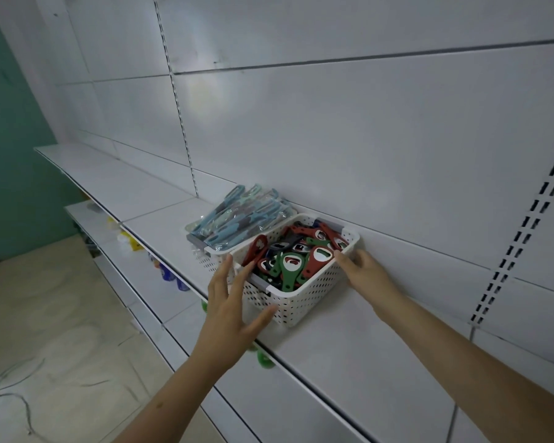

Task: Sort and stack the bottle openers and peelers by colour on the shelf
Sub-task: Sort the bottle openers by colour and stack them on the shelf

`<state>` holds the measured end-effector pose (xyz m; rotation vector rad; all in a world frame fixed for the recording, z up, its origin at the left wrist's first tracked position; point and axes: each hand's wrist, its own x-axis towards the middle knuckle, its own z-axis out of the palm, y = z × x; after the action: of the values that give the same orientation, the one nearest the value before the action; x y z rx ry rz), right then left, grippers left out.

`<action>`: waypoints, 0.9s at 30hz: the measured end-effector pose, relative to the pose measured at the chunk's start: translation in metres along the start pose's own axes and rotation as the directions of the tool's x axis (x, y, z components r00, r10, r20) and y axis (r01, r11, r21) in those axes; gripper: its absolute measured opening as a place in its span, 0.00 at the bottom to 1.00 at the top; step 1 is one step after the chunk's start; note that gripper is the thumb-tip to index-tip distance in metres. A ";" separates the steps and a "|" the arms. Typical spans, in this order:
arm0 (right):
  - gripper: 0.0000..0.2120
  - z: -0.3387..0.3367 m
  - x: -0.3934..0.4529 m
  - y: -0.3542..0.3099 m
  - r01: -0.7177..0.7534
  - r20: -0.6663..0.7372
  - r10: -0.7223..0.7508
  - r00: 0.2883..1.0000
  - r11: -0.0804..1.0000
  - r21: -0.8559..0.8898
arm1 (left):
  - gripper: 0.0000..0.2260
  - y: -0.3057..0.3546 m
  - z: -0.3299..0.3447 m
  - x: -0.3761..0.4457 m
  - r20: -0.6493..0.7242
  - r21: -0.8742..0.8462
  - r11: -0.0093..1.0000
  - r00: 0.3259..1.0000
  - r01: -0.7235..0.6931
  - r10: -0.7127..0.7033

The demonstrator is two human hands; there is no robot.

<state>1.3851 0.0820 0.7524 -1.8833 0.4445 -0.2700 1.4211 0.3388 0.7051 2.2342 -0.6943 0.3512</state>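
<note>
On smooth white shelf [349, 334], perforated plastic basket [304, 295] of flat openers [296, 260], left hand [234, 302] spread, right hand [363, 271] flat against it

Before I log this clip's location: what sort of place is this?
Probably a shop being stocked. Long white shelf runs on slotted uprights as in retail, and two white baskets hold many bottle openers and packaged peelers, like stock.

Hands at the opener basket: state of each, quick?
Left hand: open, fingers spread against the near side of the white basket, holding nothing.
Right hand: open, fingers at the basket's far side, holding nothing.
</note>
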 end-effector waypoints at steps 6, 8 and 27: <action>0.28 -0.010 0.000 -0.012 0.292 -0.095 -0.353 0.931 0.875 -0.386 | 0.21 0.033 -0.027 0.032 -0.141 0.077 0.996 0.989 -0.045 0.055; 0.28 -0.006 0.007 -0.021 0.341 0.001 -0.374 0.927 0.845 -0.412 | 0.22 0.046 -0.029 0.054 -0.026 0.183 0.983 1.000 -0.011 0.016; 0.37 -0.008 0.030 0.023 0.438 0.200 -0.390 0.899 0.829 -0.349 | 0.45 0.050 -0.003 0.115 0.405 0.444 0.887 0.856 0.124 -0.322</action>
<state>1.4052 0.0552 0.7331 -2.3681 -0.0117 -0.3749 1.4862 0.2699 0.7873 2.8104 -0.6252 -0.2051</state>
